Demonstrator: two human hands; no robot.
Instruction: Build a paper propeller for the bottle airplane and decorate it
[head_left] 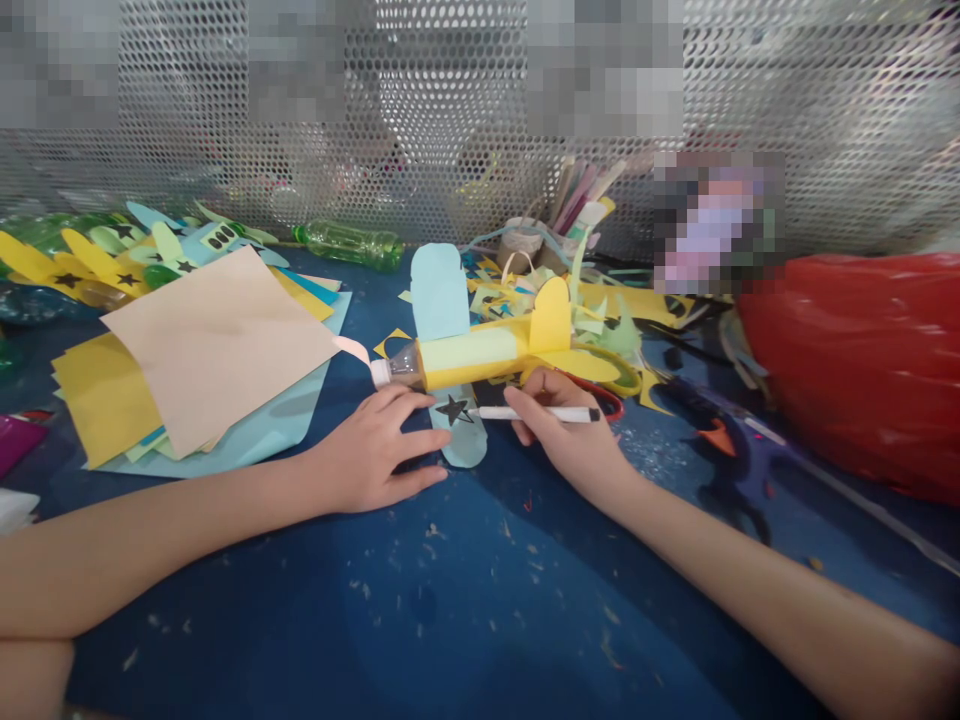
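Observation:
A toy plane made from a plastic bottle (480, 350) lies on the blue table, wrapped in yellow and pale green paper, its white cap to the left. One light blue paper wing (439, 290) points away from me, the other (466, 443) toward me with a black star (453, 409) on it. My right hand (559, 430) grips a white marker (536, 413), whose tip is at the star's right edge. Fingers spread, my left hand (382, 450) rests by the bottle neck, fingertips at the near wing.
Left is a stack of coloured paper (217, 350), with finished paper planes (97, 265) behind. A green bottle (351, 245) lies at the back by the perforated metal panel (450, 80). Paper scraps (600, 320), a glue gun (750, 450) and a red plastic bag (862, 370) are to the right.

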